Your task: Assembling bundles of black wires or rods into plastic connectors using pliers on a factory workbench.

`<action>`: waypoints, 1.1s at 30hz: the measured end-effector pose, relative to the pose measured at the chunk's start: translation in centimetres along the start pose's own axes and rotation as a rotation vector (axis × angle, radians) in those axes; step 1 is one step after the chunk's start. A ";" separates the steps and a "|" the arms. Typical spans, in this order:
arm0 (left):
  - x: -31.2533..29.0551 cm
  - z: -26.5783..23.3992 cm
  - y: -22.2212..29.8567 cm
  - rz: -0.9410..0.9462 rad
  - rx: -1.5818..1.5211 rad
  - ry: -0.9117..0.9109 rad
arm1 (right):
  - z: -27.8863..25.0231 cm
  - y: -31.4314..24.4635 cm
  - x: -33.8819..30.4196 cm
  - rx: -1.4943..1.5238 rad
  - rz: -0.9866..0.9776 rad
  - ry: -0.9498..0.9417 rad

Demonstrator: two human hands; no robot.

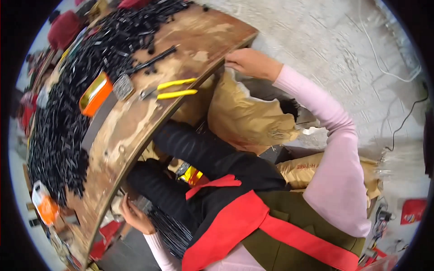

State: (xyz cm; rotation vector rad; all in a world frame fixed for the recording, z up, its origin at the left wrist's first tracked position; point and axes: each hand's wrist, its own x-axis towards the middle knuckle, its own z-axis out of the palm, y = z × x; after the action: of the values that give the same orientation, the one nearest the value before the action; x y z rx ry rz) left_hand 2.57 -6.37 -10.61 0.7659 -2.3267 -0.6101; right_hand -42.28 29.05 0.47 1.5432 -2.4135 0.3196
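My right hand [254, 63] is closed at the far edge of the wooden table [212, 29], right by the torn upper rim of a brown paper sack [244, 110]. Its fingertips are partly hidden, so whether they grip the table edge or the sack I cannot tell. The sack stands open beside the table, with something dark inside. Below the near table edge, my left hand [135, 217] has its fingers stretched out and holds nothing visible. Close to it lies a bundle of thin black rods [169, 230].
On the table lie a large heap of short black pieces [95, 58], yellow-handled pliers [176, 88], an orange box [96, 94] and a small grey block [123, 87]. A white-and-orange bag [44, 203] sits at the left end. Another brown sack [303, 171] lies behind my right side.
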 end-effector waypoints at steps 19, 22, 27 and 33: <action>3.3 22.5 33.4 1.009 -0.314 -0.624 | 31.4 12.4 -13.8 -0.100 0.158 -1.452; 3.1 18.6 29.6 0.930 -0.130 -0.585 | 30.7 14.0 -14.8 0.037 -0.111 -1.206; 0.9 17.4 28.1 0.918 -0.102 -0.631 | 33.4 13.0 -18.0 0.446 -0.156 -1.340; 1.1 17.5 28.2 0.901 -0.171 -0.559 | 25.5 2.0 -18.9 0.086 0.066 -1.208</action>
State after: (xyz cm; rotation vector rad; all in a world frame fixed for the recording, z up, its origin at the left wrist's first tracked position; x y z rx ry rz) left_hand -20.23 17.39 -6.24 -0.6169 -2.7037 -0.6201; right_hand -38.96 37.77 -29.94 2.0477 -3.2868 -0.7428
